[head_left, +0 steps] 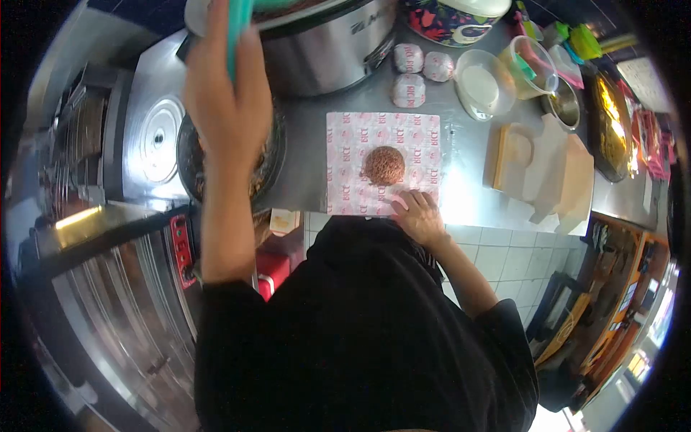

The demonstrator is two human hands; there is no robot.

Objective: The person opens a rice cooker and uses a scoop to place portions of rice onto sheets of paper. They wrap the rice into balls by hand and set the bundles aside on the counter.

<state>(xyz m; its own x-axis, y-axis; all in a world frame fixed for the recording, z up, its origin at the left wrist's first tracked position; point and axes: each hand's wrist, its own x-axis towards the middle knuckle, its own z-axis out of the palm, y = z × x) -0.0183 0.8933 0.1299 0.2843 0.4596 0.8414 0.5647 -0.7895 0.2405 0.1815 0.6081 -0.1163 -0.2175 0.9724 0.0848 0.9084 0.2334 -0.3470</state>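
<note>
My left hand [229, 119] is raised at the left, closed around the handle of a teal utensil [240, 36]. Its far end is partly cut off at the top, over the large steel cooker [317, 54], whose brown contents show only slightly. My right hand [419, 218] lies at the lower right edge of a printed paper sheet [345, 133], fingers stretched over the paper. On that sheet sits a rounded mound of reddish-brown rice [385, 165], just above my right fingertips. Several paper-wrapped balls [409, 91] with the same print stand behind the sheet.
A dark pan [188, 162] with food sits under my left forearm. To the right are clear plastic tubs [484, 86], a steel bowl [566, 104] and a stack of paper and card [554, 165]. A flowered pot [453, 25] stands at the back. The steel counter's front edge meets my body.
</note>
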